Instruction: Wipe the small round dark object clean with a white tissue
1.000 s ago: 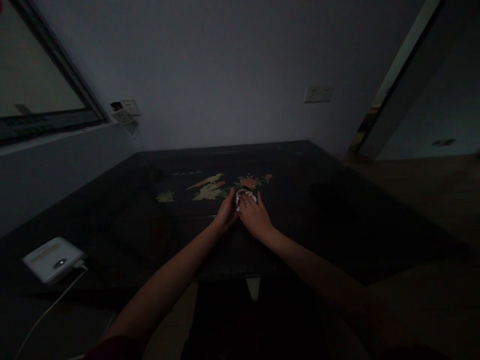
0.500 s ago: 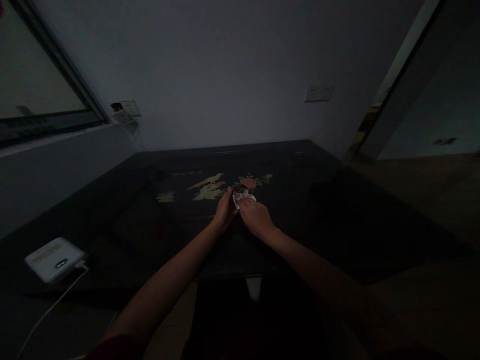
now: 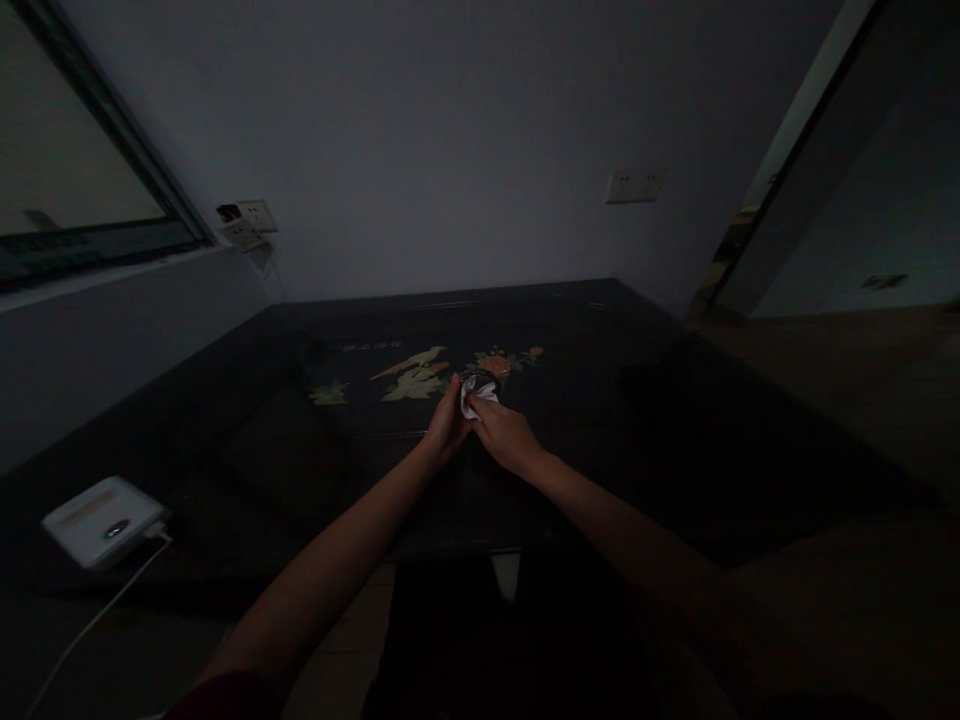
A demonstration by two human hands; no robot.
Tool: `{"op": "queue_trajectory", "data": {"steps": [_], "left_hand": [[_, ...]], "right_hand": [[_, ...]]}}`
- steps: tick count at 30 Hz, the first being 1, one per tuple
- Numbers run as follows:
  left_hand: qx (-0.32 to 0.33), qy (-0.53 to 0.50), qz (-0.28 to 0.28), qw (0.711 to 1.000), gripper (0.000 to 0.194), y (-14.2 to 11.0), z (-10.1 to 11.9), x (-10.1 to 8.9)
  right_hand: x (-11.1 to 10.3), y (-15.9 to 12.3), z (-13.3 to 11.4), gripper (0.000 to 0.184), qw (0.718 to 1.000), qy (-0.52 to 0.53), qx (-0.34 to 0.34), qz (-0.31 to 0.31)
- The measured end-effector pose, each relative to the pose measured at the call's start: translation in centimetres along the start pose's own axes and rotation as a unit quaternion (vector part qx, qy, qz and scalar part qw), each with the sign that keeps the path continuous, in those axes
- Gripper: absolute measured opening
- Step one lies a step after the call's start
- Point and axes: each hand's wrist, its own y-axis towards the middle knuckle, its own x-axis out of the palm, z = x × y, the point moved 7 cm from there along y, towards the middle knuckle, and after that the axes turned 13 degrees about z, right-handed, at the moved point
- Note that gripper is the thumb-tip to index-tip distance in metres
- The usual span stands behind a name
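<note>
Over the dark table point(image 3: 525, 500) my two hands meet near its painted bird-and-flower picture. My left hand point(image 3: 448, 422) is curled around the left side of a small dark round object point(image 3: 489, 377), whose curved rim shows at the top; its kind is too dim to tell. My right hand point(image 3: 506, 435) grips a crumpled white tissue point(image 3: 476, 393) and presses it against the near side of that object. The fingertips of the right hand are partly hidden in the tissue.
On the left part of the table lies a white box-shaped device point(image 3: 101, 520) with a white cable point(image 3: 97, 625) running down from it. Wall sockets point(image 3: 634, 186) sit behind the table, with a plugged-in adapter point(image 3: 244, 235) at the left. The room is dim.
The right hand and tissue have shifted slightly left across the dark round object, and the tissue is bunched differently. The left hand keeps its hold; the view has shifted slightly.
</note>
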Motion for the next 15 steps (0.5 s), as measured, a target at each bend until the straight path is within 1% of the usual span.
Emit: {"op": "queue_trajectory", "data": {"steps": [4,7,11,15], "left_hand": [[-0.028,-0.006,-0.009,1.0,0.043,0.0,-0.4,0.3],[-0.043,-0.008,-0.014,0.999,0.043,0.2,-0.8,0.3],[-0.024,0.009,0.0,1.0,0.039,0.7,-0.9,-0.2],[0.026,0.049,0.023,0.998,0.042,1.2,-0.7,-0.9]], "right_hand": [[0.2,0.0,-0.1,0.042,0.999,-0.029,-0.008,0.01],[0.4,0.1,0.0,0.042,0.996,-0.074,-0.043,0.039],[0.9,0.2,0.2,0.04,0.985,-0.142,-0.08,0.065],[1.1,0.2,0.3,0.043,0.976,-0.186,-0.083,0.079]]}}
